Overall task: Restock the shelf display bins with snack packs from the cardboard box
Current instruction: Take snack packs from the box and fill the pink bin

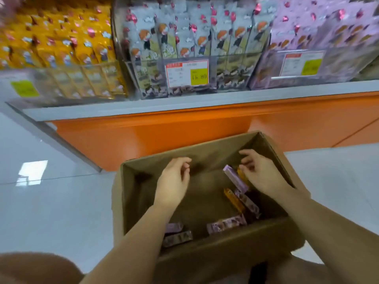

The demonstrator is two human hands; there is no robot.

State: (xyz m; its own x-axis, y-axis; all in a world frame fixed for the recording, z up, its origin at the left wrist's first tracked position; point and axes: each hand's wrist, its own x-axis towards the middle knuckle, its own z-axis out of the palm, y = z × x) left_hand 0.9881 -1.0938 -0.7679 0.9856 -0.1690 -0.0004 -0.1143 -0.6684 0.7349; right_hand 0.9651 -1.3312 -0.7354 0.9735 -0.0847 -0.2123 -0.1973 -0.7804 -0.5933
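Hovered inside the cardboard box, left hand and right hand loosely curled and empty, snack packs lying along its right and near sides: pick-up step, likely needed right fingers closing on the tilted purple pack

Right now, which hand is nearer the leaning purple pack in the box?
Right. The right hand hovers just right of the purple pack; the left hand hangs farther off on its left.

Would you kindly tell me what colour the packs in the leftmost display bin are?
The packs are golden yellow, best seen in the head view.
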